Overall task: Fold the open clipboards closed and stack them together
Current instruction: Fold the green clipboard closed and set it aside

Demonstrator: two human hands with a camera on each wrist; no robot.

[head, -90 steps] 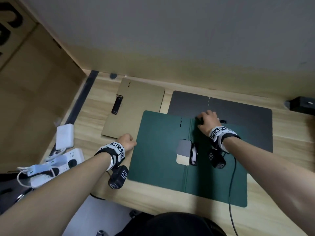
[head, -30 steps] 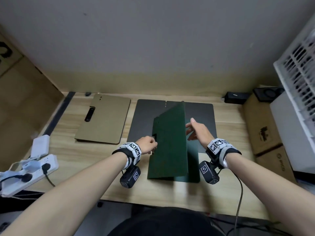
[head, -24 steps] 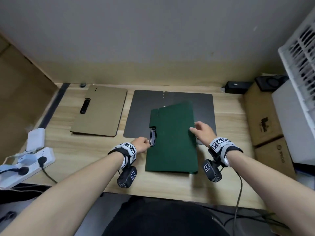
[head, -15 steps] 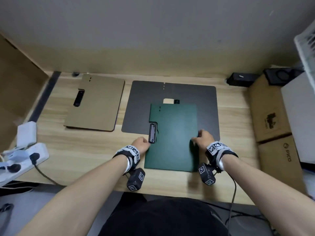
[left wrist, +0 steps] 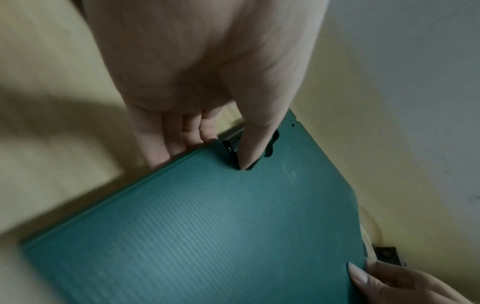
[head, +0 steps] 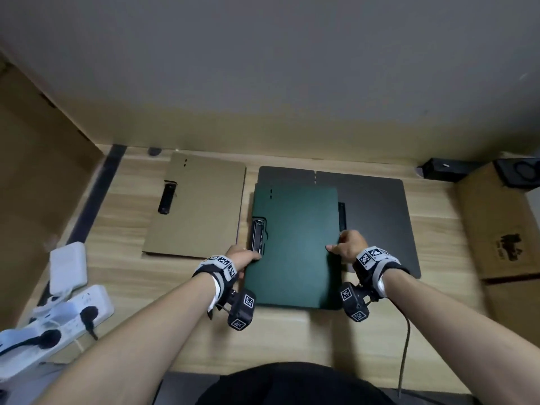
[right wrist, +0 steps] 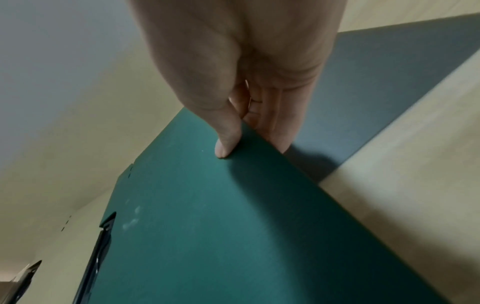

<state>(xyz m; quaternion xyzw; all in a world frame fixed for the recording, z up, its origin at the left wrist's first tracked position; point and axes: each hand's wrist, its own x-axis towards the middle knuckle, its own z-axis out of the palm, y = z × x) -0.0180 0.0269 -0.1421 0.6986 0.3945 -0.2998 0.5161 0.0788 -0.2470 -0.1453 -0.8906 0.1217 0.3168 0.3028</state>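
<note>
The green clipboard (head: 295,244) is folded closed and held just above the desk, partly over the open black clipboard (head: 377,217). My left hand (head: 242,257) grips its left edge by the black clip (head: 257,235), thumb on top and fingers underneath (left wrist: 182,131). My right hand (head: 346,249) pinches the right edge, thumb on top (right wrist: 226,144), fingers below. The green clipboard (left wrist: 207,226) fills both wrist views (right wrist: 221,226). A closed tan clipboard (head: 198,206) lies flat at the left of the desk.
A white power strip (head: 55,323) and adapter (head: 67,268) sit at the desk's left edge. Cardboard boxes (head: 496,226) and a small black box (head: 444,169) stand at the right. The wall runs close behind the clipboards.
The green clipboard's left cover was swung over and shut. Both hands then took its side edges and moved it toward the left and back, over the black clipboard's left half.
</note>
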